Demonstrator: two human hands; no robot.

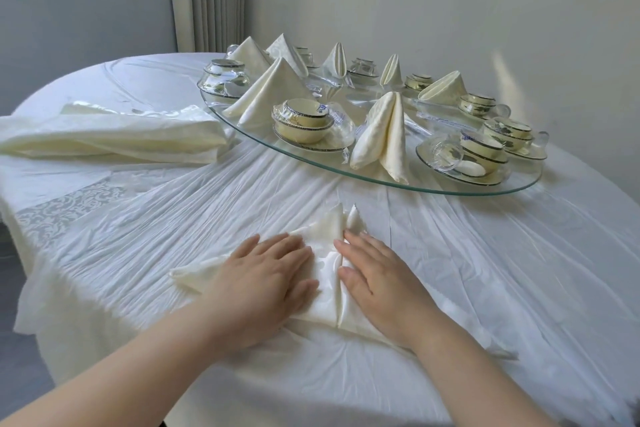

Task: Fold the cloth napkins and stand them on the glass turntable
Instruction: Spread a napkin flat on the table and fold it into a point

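Observation:
A cream cloth napkin [327,274] lies partly folded on the table near me, with a crease running down its middle and two points sticking up at its far end. My left hand [266,274] presses flat on its left half with straight fingers. On the right half my right hand [377,277] lies flat too, thumb along the crease. Beyond it is the glass turntable [398,180], tilted in view. Several folded napkins stand on it, one [384,135] at its near rim and a pyramid-shaped one [273,94] to the left.
A pile of unfolded cream napkins [114,139] lies at the left of the round table, which wears a crinkled white plastic cover [502,253]. Wrapped bowl and cup sets [304,121] ring the turntable between the napkins. A wall stands behind, with a curtain at the back left.

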